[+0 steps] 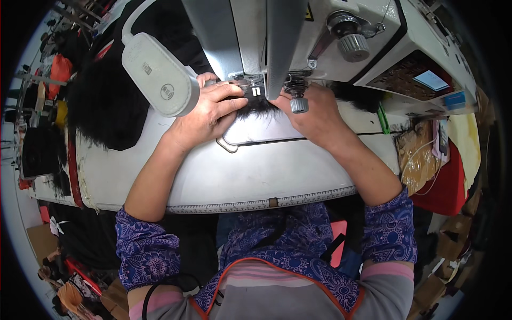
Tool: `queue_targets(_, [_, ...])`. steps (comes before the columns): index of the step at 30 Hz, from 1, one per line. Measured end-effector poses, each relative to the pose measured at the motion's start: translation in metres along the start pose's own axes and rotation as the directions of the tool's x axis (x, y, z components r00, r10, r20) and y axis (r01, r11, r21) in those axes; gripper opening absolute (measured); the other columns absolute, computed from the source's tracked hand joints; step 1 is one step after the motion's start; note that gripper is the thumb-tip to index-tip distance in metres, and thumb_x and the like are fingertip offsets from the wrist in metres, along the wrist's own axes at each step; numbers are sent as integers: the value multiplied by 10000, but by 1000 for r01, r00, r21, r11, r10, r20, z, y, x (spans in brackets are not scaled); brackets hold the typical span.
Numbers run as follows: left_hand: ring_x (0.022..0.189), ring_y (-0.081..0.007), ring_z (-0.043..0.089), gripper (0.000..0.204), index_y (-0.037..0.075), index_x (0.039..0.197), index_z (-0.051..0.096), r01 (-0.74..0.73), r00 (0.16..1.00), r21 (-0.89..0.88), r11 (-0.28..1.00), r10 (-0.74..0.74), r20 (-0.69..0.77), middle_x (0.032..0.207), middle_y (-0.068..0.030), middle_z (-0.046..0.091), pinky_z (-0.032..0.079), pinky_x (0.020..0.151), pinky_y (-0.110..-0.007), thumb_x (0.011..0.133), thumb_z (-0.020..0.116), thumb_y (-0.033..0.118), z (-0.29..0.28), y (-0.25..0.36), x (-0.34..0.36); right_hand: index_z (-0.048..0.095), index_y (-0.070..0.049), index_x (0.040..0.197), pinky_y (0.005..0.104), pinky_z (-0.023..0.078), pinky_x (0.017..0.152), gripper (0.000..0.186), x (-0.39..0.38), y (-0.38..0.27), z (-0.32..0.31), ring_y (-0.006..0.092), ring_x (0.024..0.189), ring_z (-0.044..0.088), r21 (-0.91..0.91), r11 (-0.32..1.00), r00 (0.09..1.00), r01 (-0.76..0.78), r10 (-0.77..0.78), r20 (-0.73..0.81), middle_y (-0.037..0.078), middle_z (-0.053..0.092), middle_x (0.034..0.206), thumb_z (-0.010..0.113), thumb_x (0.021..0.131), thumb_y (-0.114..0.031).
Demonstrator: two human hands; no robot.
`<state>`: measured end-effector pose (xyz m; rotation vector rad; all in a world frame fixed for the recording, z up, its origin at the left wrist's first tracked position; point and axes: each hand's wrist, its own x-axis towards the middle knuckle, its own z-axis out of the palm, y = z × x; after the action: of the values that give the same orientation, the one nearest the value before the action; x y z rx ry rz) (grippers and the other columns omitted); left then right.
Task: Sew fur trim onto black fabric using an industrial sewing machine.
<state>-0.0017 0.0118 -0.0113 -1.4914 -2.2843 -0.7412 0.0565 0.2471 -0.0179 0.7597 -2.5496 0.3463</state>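
A piece of black fur fabric [258, 109] lies under the presser foot [256, 91] of a white sewing machine [381, 24], its hairs spreading over the pale bed. On the left of the foot, my left hand [207, 114] is closed, its fingertips pressed together on the fabric's edge. From the other side, my right hand [316, 114] pinches the fabric, thumb toward the foot. A ridged tension knob [299, 105] and the machine's head cover part of its fingers. Fabric beneath both hands is mostly hidden.
A white lamp [160, 74] hangs above my left wrist. More black fur [109, 106] lies on the table's left. A measuring tape strip [240, 206] runs along the front edge. Green tweezers-like tool [383, 120] stands right of my right hand. A lit control panel [431, 80] is at upper right.
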Motion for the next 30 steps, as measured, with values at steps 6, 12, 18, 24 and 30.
queue_targets(6, [931, -178, 658, 221, 86, 894, 707, -12, 1000, 13, 1000, 12, -8, 962, -17, 669, 424, 885, -410, 680, 713, 31, 1, 0, -1, 610, -78, 719, 326, 508, 784, 28, -1, 0, 2, 197, 852, 594, 61, 998, 1000, -14, 15, -15, 24, 589, 783, 587, 713, -63])
queue_targets(12, [929, -177, 657, 239, 84, 911, 703, -19, 1000, 27, 999, 20, -13, 970, -21, 666, 427, 884, -413, 678, 712, 29, 1, -1, -2, 620, -80, 730, 326, 509, 785, 33, 0, 0, 4, 194, 847, 596, 46, 999, 999, -9, 11, -41, 23, 592, 770, 592, 720, -64])
queue_targets(18, [925, -181, 656, 232, 77, 910, 703, -15, 1000, 50, 999, 16, -3, 982, -27, 668, 431, 880, -412, 683, 710, 31, 0, -1, 0, 609, -86, 714, 320, 511, 775, 42, -2, 2, 8, 187, 839, 598, 17, 999, 999, -40, 40, -37, 22, 587, 767, 591, 748, -68])
queue_targets(24, [901, -197, 655, 219, 76, 915, 697, -29, 999, 22, 999, 28, 22, 995, -38, 668, 434, 858, -393, 701, 696, 27, 0, -3, -1, 607, -97, 709, 327, 509, 771, 54, 2, 3, 3, 198, 837, 602, -41, 999, 1000, -18, 18, 14, 37, 589, 769, 585, 749, -68])
queue_targets(30, [903, -216, 611, 233, 93, 954, 684, 69, 996, 194, 978, -80, 48, 987, -42, 666, 431, 826, -375, 736, 659, 13, -2, -4, 6, 605, -89, 708, 343, 505, 771, 54, 2, 5, 2, 213, 816, 606, -35, 999, 1000, -1, 3, 30, 37, 594, 755, 593, 759, -74])
